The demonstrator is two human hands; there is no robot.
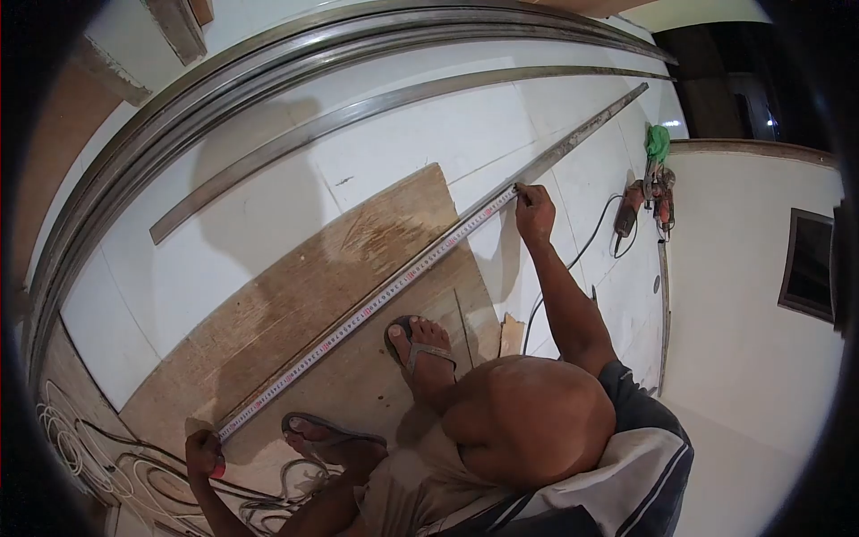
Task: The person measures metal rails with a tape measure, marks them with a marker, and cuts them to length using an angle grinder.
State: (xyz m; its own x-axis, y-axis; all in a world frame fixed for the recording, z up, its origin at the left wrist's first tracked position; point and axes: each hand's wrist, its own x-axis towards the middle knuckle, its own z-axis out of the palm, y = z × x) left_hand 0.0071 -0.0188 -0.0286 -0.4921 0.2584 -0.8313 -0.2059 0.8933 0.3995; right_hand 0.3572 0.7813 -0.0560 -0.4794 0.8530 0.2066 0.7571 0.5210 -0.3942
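A white measuring tape (365,311) is stretched along a long metal bar (573,136), which lies diagonally across a wooden board (295,286). At the lower left, my left hand (204,452) is closed around the red tape case (219,465), beside the bar's near end. Farther up the bar, my right hand (534,213) pinches the other end of the tape against the bar, its fingers pressed together. The bar continues past my right hand toward the upper right.
Long metal bars (268,40) run along the far side, with a single bar (304,132) nearer. Power tools (629,210) and a green bag (658,141) lie at right, with a black cord. Coiled cables (143,474) are at lower left. My sandalled feet (428,349) are beside the bar.
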